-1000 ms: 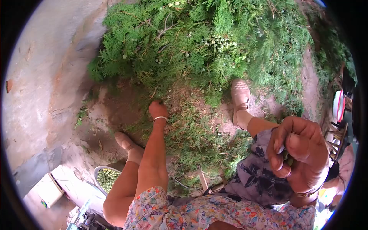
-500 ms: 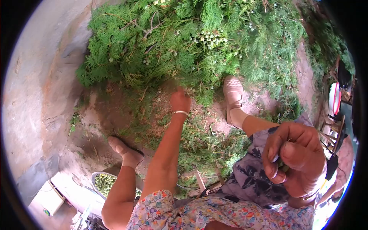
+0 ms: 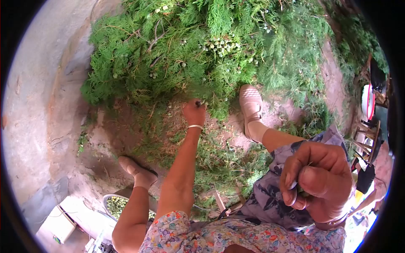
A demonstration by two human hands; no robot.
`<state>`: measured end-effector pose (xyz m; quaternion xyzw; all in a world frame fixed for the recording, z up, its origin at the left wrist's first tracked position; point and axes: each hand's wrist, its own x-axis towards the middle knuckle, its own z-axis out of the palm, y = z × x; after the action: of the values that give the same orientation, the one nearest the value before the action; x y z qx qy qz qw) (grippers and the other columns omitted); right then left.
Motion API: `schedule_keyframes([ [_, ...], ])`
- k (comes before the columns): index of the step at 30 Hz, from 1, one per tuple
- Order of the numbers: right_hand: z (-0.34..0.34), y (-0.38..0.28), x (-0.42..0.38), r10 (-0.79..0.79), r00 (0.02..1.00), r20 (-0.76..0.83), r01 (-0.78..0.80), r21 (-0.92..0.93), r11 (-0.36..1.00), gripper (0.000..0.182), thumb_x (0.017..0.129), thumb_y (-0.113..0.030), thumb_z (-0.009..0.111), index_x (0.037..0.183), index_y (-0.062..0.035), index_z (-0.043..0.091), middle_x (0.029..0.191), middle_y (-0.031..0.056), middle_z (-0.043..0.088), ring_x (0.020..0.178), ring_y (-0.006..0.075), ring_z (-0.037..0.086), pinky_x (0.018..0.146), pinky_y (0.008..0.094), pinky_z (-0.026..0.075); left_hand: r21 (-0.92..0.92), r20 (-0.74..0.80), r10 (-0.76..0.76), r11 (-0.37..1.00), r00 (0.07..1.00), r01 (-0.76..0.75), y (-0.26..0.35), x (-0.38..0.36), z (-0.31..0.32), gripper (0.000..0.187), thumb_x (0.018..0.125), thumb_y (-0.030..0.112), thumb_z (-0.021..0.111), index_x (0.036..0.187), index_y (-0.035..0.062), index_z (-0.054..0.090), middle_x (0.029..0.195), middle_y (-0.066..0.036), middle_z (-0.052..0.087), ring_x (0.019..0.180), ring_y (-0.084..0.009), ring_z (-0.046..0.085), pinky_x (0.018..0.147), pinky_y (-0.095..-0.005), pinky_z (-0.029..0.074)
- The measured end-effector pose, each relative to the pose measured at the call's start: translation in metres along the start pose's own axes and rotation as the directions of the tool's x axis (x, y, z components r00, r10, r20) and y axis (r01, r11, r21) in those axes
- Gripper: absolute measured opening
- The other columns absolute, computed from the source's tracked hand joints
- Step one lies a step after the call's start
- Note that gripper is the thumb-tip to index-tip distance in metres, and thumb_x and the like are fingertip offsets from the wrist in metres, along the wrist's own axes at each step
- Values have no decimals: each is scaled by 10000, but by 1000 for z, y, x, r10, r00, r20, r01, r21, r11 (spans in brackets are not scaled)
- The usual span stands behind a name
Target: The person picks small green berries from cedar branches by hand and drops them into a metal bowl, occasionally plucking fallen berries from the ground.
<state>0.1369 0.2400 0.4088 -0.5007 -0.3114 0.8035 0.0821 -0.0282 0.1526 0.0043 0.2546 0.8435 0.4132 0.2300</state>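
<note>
My left hand (image 3: 195,113), a pale bangle at its wrist, is closed at the near edge of a heap of green conifer branches (image 3: 177,55). Blurred greenery and a small dark spot lie at its fingertips; what it grips cannot be made out. Close to the camera, my right hand (image 3: 320,181) is curled, thumb against the fingers, above the dark patterned cloth (image 3: 270,185) over my leg. A thin strand shows at its fingers, but the inside of the grip is hidden. Pale round cones (image 3: 221,45) cluster on the branches.
A basin (image 3: 106,200) with many green cones stands beside my left leg. A concrete wall (image 3: 33,92) rises at left. Loose sprigs (image 3: 223,160) cover the ground between my shoes. A wooden stool (image 3: 367,135) and a red-and-white object (image 3: 368,101) are at far right.
My left hand has shifted slightly left and down, with its fingers now turned more into view. My right hand stays curled, a little lower and further left. The whole view has moved slightly.
</note>
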Motion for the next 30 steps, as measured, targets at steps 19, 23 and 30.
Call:
schedule_keyframes([
  [19, 3, 0, -4, -85, 995, -45, 81, -77, 994, 290, 802, -184, 638, 734, 76, 531, 603, 191, 578, 400, 119, 470, 337, 205, 308, -268, 539, -370, 777, 757, 570, -33, -52, -68, 163, 693, -19, 613, 847, -27, 560, 641, -142, 578, 567, -222, 573, 505, -335, 475],
  [23, 6, 3, -5, -119, 993, 14, 120, -44, 992, 305, 811, -198, 639, 738, 76, 527, 595, 193, 571, 393, 112, 453, 337, 205, 305, -672, 635, -398, 140, 662, 728, -15, -66, -84, 142, 747, -31, 581, 885, -9, 559, 827, -156, 600, 606, -217, 567, 511, -323, 469],
  [30, 5, 2, -6, -95, 995, 28, 95, 3, 995, 302, 824, -194, 630, 738, 74, 522, 597, 194, 566, 395, 109, 435, 341, 209, 310, -294, 372, -242, 885, 896, 360, 24, -22, -4, 133, 785, 111, 645, 812, -19, 627, 770, -120, 637, 671, -171, 613, 558, -322, 497],
])
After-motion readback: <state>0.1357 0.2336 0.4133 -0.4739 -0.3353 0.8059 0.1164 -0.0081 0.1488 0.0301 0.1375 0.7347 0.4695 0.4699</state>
